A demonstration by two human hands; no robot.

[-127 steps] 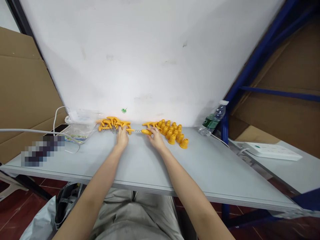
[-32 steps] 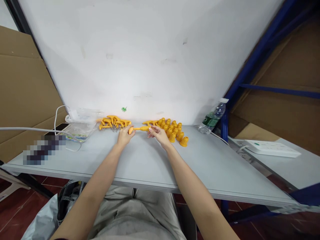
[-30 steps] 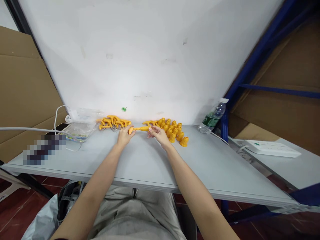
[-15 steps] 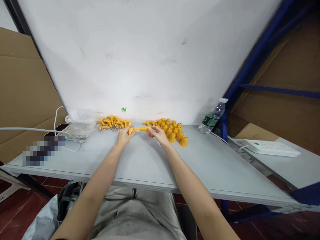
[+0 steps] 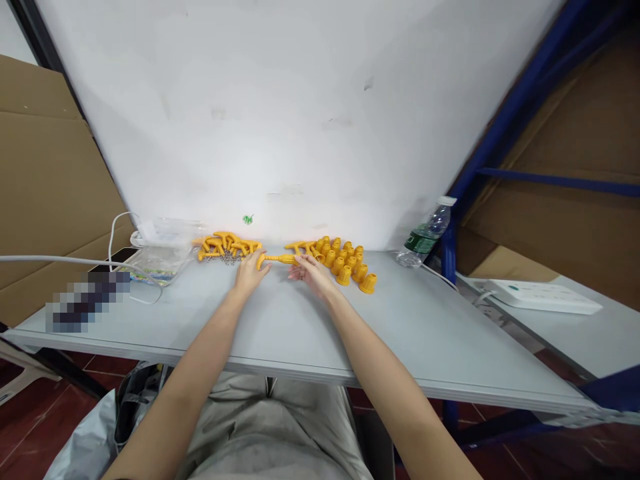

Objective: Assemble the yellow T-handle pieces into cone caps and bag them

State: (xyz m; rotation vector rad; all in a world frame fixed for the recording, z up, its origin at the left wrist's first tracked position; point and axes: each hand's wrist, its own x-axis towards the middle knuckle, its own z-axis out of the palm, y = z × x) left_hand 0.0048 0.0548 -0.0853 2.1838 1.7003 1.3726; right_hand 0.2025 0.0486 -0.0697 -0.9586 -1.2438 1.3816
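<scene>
My left hand [image 5: 247,273] is closed round a yellow T-shaped handle [image 5: 261,261], whose threaded-looking shaft points right. My right hand [image 5: 314,275] grips a yellow cone-shaped cap [image 5: 288,259] that sits in line with that shaft; its wide end shows past the fingers. Whether the two parts are joined cannot be made out. Behind my left hand lies a heap of yellow T-handles [image 5: 227,237] with small silver metal pieces [image 5: 229,257] beside it. Just beyond my right hand are more T-handles [image 5: 299,247] and several upright yellow caps [image 5: 344,275] in rows.
A plastic bottle [image 5: 424,235] leans at the back right, near a blue frame post [image 5: 449,257]. Farther right lies a white power strip [image 5: 543,297]. A clear plastic bag [image 5: 155,261], a phone [image 5: 123,256] and white cables [image 5: 75,257] occupy the left.
My right hand has turned slightly on the cap, so its wide end now shows beyond the fingers. My left hand stays nearly in place on the T-handle.
</scene>
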